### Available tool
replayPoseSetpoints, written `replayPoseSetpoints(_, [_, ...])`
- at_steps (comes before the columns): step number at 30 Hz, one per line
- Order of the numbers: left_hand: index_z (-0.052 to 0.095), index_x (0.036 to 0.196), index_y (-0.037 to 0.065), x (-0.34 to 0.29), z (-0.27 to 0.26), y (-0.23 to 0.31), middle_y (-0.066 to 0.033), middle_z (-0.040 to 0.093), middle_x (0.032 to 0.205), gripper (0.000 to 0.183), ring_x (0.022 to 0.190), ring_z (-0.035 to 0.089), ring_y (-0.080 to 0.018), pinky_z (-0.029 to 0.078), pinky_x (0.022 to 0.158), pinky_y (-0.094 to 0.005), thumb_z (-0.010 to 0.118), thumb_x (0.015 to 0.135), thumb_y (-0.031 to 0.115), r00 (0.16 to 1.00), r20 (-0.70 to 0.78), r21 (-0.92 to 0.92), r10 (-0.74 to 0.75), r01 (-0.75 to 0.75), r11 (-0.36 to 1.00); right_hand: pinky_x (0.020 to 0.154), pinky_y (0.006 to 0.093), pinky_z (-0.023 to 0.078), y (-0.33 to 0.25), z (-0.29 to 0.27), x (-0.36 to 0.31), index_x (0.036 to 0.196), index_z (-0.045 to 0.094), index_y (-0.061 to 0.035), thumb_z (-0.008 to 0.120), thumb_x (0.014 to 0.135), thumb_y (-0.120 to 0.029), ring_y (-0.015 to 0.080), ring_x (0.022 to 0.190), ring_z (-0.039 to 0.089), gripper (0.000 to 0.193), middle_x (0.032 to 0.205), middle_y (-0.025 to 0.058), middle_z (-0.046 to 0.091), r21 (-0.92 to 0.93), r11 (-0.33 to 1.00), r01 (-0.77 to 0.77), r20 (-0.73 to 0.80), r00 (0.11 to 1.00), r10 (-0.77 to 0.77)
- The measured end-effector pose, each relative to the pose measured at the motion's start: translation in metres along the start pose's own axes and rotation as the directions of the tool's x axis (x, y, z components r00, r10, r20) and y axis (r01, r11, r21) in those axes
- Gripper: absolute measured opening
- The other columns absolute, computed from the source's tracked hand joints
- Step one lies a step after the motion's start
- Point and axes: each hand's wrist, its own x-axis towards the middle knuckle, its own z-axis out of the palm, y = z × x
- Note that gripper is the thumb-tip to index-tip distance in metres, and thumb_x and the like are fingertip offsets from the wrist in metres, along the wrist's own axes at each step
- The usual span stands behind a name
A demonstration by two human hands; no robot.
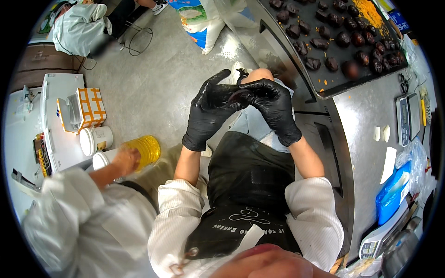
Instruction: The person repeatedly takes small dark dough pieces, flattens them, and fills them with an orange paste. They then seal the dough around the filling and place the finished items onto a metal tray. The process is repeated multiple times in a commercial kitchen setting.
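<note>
Both my hands wear black gloves with a wet shine and are raised in front of my apron. Between them is a dark, glossy piece [241, 98] that looks like a date. My left hand [209, 103] is turned palm up under one side of it, with its fingers against the piece and its thumb raised apart. My right hand [274, 107] pinches the other side with thumb and fingers. At the upper right, a black tray [320, 84] bears rows of similar dark dates [343, 39] and a heap of orange-yellow shreds [368, 13].
On the steel counter [345, 111] are a scale [408, 121] and a blue packet [393, 194]. At my left a co-worker's hand [126, 161] grips a big bottle of yellow oil [147, 150]. White tubs [96, 140] stand nearby, and a printed sack [204, 28] is on the floor ahead.
</note>
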Motion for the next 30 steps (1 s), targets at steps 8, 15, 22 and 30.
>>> replayPoseSetpoints(8, [0.058,0.117,-0.003,-0.001,-0.012,-0.007,-0.0128,0.069,0.091,0.04,0.079,0.065,-0.0143,0.055,0.072,-0.0278,0.067,0.078,-0.009,1.0,0.011,0.181,0.019,-0.021,0.983,0.078,0.0253,0.053,-0.002,0.006,0.002,0.104,0.065,0.002,0.067,0.084,-0.002,0.013,0.086,0.065,0.02,0.099,0.0081,0.068,0.044,0.995,-0.09,0.008,0.996,0.089])
replayPoseSetpoints(15, [0.057,0.121,0.0,-0.003,-0.003,0.0,-0.0114,0.069,0.094,0.045,0.088,0.065,-0.0137,0.054,0.079,-0.0274,0.07,0.078,-0.006,0.995,-0.074,-0.121,-0.063,0.054,0.991,0.079,0.0249,0.053,0.003,0.009,0.002,0.1,0.066,0.0022,0.066,0.084,-0.001,0.0122,0.087,0.064,0.016,0.098,0.0082,0.068,0.013,1.0,-0.029,-0.093,0.995,0.03])
replayPoseSetpoints(22, [0.058,0.117,0.0,-0.005,-0.014,-0.005,-0.0123,0.07,0.093,0.043,0.085,0.066,-0.0139,0.054,0.077,-0.0268,0.069,0.077,-0.009,0.998,-0.006,0.07,-0.061,0.061,0.996,0.077,0.0234,0.053,-0.003,0.01,0.003,0.101,0.066,0.0036,0.065,0.085,0.001,0.0122,0.086,0.064,0.017,0.096,0.0084,0.068,0.076,0.991,-0.106,0.04,0.994,0.103])
replayPoseSetpoints(30, [0.058,0.117,0.001,-0.005,-0.014,-0.008,-0.011,0.069,0.088,0.043,0.081,0.066,-0.013,0.054,0.072,-0.0259,0.069,0.076,-0.009,0.991,0.017,-0.059,-0.135,0.136,0.989,0.077,0.0243,0.053,-0.001,0.007,0.001,0.101,0.065,0.0041,0.066,0.085,-0.002,0.013,0.085,0.064,0.018,0.094,0.0098,0.068,-0.052,0.998,-0.022,-0.065,0.998,0.019])
